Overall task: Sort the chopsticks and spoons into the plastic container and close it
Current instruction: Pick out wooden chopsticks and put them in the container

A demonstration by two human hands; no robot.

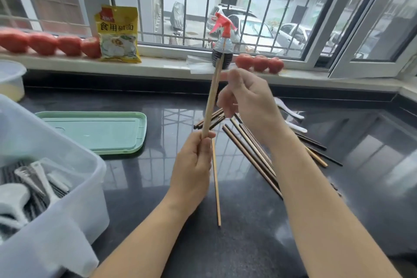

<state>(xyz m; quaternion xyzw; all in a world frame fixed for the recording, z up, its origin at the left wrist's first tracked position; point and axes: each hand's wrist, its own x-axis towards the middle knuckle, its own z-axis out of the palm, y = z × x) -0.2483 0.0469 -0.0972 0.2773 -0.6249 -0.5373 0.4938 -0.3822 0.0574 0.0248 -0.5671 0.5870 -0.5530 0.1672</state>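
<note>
My left hand grips the lower end of a light wooden chopstick that points up and away. My right hand hovers beside its upper half, fingers curled, one fingertip at the stick; whether it pinches the stick is unclear. Under and right of that hand, several dark and light chopsticks lie scattered on the black counter. One light chopstick lies beside my left hand. Two white spoons rest further back. The translucent plastic container at the lower left holds white spoons and dark chopsticks. Its green lid lies flat behind it.
On the windowsill stand a yellow food packet, a spray bottle with a red trigger and rows of tomatoes. A white tub sits at the far left. The glossy black counter runs to the wall on the right.
</note>
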